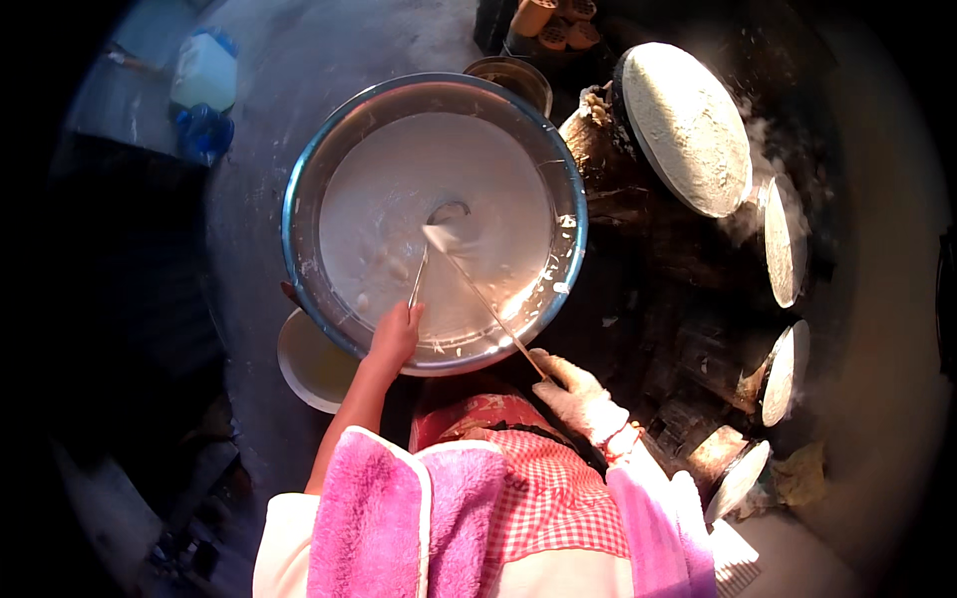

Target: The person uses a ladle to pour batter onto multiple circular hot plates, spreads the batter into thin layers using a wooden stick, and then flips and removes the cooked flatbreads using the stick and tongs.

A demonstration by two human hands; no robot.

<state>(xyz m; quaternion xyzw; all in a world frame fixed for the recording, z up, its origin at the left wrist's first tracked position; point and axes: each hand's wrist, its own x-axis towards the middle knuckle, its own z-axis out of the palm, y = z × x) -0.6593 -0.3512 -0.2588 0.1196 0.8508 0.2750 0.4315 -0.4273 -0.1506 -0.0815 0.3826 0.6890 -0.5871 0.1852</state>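
Note:
A wide metal basin [294,204] full of milky white liquid [384,189] is in front of me. Over its near rim reaches my left hand [396,337], bare and closed round the handle of a metal ladle [419,277]. The ladle's bowl sits partly sunk near the middle of the liquid. My right hand [576,396], in a pale glove, grips a long thin stick [495,317] just outside the near right rim. A white-coated tip of the stick meets the ladle near its bowl; whether they touch I cannot tell.
On the right, several round white-coated discs [688,130] stand over dark stove-like supports, with steam near them. A pale bowl [304,364] is partly under the basin at left. Perforated clay-coloured cylinders [553,30] are at the back. A blue-and-white jug [206,75] stands far left.

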